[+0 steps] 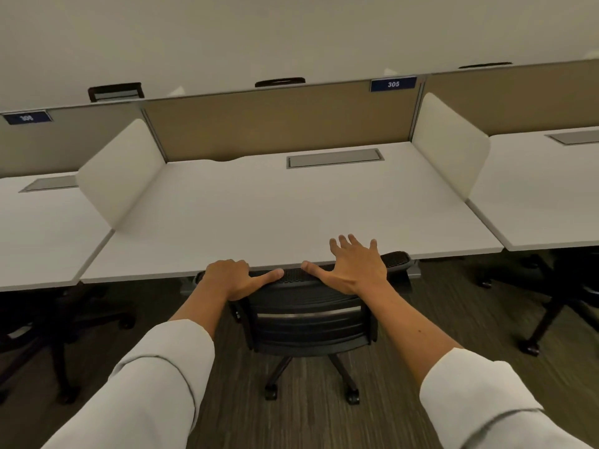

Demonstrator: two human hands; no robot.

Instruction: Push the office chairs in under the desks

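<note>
Head view: the chair (311, 319) was seen at lower centre of the frame, its seat already hidden under the desk (259, 215) and the top of its backrest lying just at the desk's front edge. The backrest's long axis ran left to right, parallel to that edge, with the desk directly beyond the hands. The left hand (236, 278) was curled over the left end of the top rail, fingers wrapped over the far side and thumb laid along the rail. The right hand (353, 265) was held flat and spread, palm at the right end of the rail, fingers reaching over the desk edge; whether it pressed on the rail could not be told. Both hands were about equally near. Little travel was judged to remain.

The backrest was black with a perforated top rail and ribbed bands; a five-spoke base on castors stood on dark striped carpet. The desk top was smooth and pale, with white rounded dividers (123, 176) and a tan partition (275, 121) behind.
</note>
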